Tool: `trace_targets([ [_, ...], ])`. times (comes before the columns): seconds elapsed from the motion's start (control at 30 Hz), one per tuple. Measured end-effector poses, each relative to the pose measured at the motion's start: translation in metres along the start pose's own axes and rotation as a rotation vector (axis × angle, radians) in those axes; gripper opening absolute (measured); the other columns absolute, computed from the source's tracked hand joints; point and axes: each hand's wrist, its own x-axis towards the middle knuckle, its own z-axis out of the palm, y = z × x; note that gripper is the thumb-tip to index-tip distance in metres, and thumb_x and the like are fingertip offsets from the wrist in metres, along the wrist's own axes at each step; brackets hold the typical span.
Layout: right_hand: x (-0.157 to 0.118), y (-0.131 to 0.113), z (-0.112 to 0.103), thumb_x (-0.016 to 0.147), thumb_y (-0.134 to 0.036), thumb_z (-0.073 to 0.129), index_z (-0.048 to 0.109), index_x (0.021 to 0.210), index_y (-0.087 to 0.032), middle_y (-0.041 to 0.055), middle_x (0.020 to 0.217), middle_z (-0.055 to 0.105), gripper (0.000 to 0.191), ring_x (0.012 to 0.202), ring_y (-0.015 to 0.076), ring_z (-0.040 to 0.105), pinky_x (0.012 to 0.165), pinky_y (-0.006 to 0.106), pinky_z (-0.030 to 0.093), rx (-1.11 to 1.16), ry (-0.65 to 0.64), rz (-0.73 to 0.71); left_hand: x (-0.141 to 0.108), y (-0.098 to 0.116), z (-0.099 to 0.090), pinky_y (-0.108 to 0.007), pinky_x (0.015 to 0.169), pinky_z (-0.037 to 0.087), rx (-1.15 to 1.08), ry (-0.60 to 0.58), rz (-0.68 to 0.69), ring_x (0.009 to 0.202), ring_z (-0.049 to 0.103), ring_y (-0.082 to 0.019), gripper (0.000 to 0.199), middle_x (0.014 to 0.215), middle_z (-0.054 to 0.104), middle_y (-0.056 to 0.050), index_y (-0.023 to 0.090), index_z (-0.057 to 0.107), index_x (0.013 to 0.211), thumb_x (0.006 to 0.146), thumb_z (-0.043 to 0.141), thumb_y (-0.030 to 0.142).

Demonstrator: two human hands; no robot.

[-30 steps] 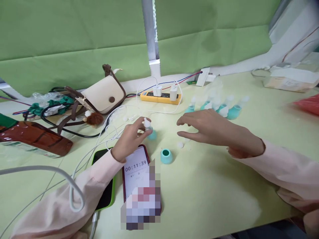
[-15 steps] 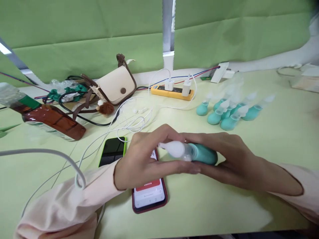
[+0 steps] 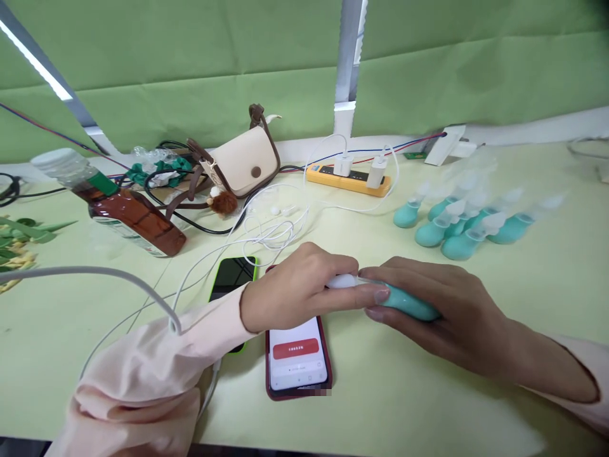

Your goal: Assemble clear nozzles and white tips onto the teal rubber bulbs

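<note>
Between my hands lies a teal bulb syringe (image 3: pixel 412 303) with a whitish translucent nozzle (image 3: pixel 340 282), held sideways above the table. My left hand (image 3: pixel 290 285) is closed on the nozzle end, thumb along the near side and fingers over the far side. Around the teal bulb, my right hand (image 3: pixel 457 314) is closed, its fingers on top and thumb below. Part of the nozzle and the joint are hidden by the fingers. Several similar teal bulb syringes (image 3: pixel 459 246) lie in a group beyond my right hand, their pale nozzles pointing right.
Below my left hand are a lit phone (image 3: pixel 299 371) in a dark red case and a phone (image 3: pixel 234 274) with a lime edge. White cables (image 3: pixel 271 235) tangle behind them. Farther back are a cream bag (image 3: pixel 247 162), a yellow power strip (image 3: pixel 349 181) and a tilted brown bottle (image 3: pixel 137 222).
My left fingers have closed over the nozzle, which showed more openly before. The bulb now tilts down to the right. The view has shifted left, so everything sits farther right.
</note>
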Motion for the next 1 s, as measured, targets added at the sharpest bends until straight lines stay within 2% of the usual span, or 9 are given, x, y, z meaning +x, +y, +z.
trace_targets([
  [0.13,0.003,-0.001,-0.007,0.086,-0.028,0.051,0.054,0.086,-0.021,-0.0033,0.063,0.054,0.007,0.052,0.0091,0.046,0.047,0.020,0.038,0.233,-0.091,0.113,0.000,-0.002,-0.003,-0.020,0.041,0.023,-0.168,-0.074,0.007,0.044,0.024,-0.005,0.039,0.048,0.025,0.008,0.016,0.037,0.053,0.088,0.047,0.031],
  [0.23,0.004,-0.001,-0.010,0.084,-0.030,0.055,0.055,0.085,-0.024,-0.0045,0.061,0.053,0.006,0.051,0.0089,0.046,0.047,0.019,0.039,0.342,-0.097,0.161,-0.002,-0.002,-0.005,-0.022,0.041,0.023,-0.438,-0.123,-0.015,0.044,0.025,-0.005,0.040,0.050,0.025,0.008,0.018,0.033,0.054,0.089,0.043,0.035],
  [0.37,0.005,0.001,-0.012,0.081,-0.030,0.060,0.057,0.087,-0.028,-0.0052,0.070,0.061,0.007,0.056,0.0092,0.053,0.050,0.018,0.043,0.503,-0.050,0.295,-0.004,0.000,-0.009,-0.023,0.041,0.022,-0.660,0.002,-0.015,0.045,0.026,-0.006,0.043,0.054,0.028,0.007,0.019,0.033,0.056,0.088,0.039,0.047],
  [0.47,0.004,0.002,-0.013,0.081,-0.030,0.059,0.059,0.089,-0.032,-0.0065,0.074,0.061,0.008,0.055,0.0083,0.052,0.050,0.018,0.042,0.560,0.002,0.381,-0.001,-0.006,-0.013,-0.022,0.041,0.024,-0.312,0.111,-0.089,0.046,0.028,-0.007,0.035,0.054,0.031,0.007,0.020,0.041,0.065,0.088,0.040,0.046],
  [0.57,0.002,0.003,-0.015,0.083,-0.029,0.055,0.061,0.091,-0.034,-0.0066,0.069,0.058,0.011,0.053,0.0074,0.049,0.049,0.018,0.040,0.593,-0.007,0.462,0.006,-0.028,-0.012,-0.021,0.043,0.028,0.091,0.075,-0.244,0.045,0.032,-0.008,0.021,0.049,0.033,0.010,0.021,0.046,0.083,0.087,0.043,0.041],
  [0.7,0.002,0.002,-0.015,0.082,-0.028,0.057,0.062,0.088,-0.031,-0.0057,0.067,0.057,0.008,0.056,0.0076,0.049,0.051,0.017,0.039,0.619,-0.057,0.518,0.013,-0.065,0.000,-0.028,0.057,0.044,0.268,0.013,-0.300,0.060,0.052,-0.013,0.023,0.067,0.053,0.002,0.014,0.053,0.096,0.079,0.060,0.028],
  [0.83,0.005,0.001,-0.013,0.081,-0.029,0.059,0.063,0.084,-0.028,-0.0048,0.071,0.060,0.005,0.060,0.0086,0.052,0.052,0.017,0.039,0.615,-0.050,0.565,0.015,-0.086,0.017,-0.038,0.074,0.051,0.318,-0.167,-0.261,0.089,0.059,-0.018,0.028,0.108,0.058,-0.007,0.015,0.054,0.109,0.086,0.052,0.031],
  [0.93,0.006,0.003,-0.011,0.080,-0.030,0.059,0.063,0.085,-0.027,-0.0044,0.068,0.060,0.006,0.057,0.0091,0.052,0.048,0.017,0.039,0.589,-0.045,0.549,0.014,-0.088,0.021,-0.039,0.076,0.050,0.320,-0.211,-0.208,0.090,0.059,-0.019,0.028,0.108,0.058,-0.007,0.015,0.054,0.110,0.086,0.053,0.031],
  [1.0,0.007,0.005,-0.009,0.079,-0.031,0.061,0.062,0.085,-0.027,-0.0041,0.069,0.061,0.008,0.056,0.0097,0.052,0.047,0.018,0.040,0.556,-0.049,0.527,0.014,-0.083,0.018,-0.039,0.074,0.050,0.318,-0.164,-0.177,0.086,0.060,-0.019,0.029,0.101,0.061,-0.007,0.014,0.054,0.109,0.084,0.056,0.027],
])
